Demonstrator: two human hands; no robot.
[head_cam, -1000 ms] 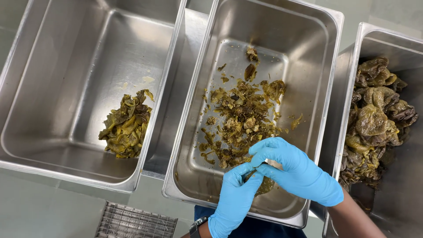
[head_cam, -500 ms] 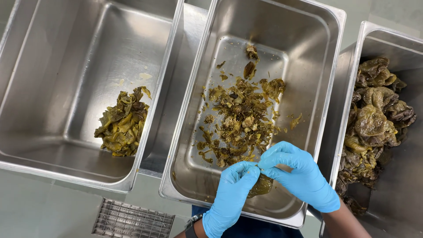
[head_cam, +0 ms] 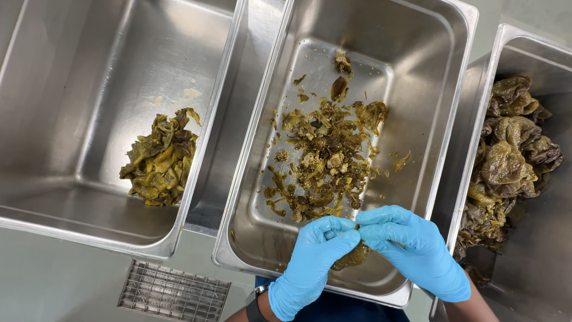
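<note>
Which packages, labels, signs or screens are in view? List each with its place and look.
None: no package, label, sign or screen shows.
In view are only three steel pans holding green-brown peppers, a floor grate, and the gloved left hand and right hand, pinching a pepper piece between them.
A dark wristband on the left wrist shows no face.

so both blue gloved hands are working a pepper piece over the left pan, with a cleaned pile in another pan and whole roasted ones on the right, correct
Not quite. The head view shows the left hand and right hand pinching the pepper piece over the middle pan, above its scraps, not the left pan. The rest holds: the cleaned pile lies in the left pan, and the whole roasted peppers sit in the right pan.
</note>
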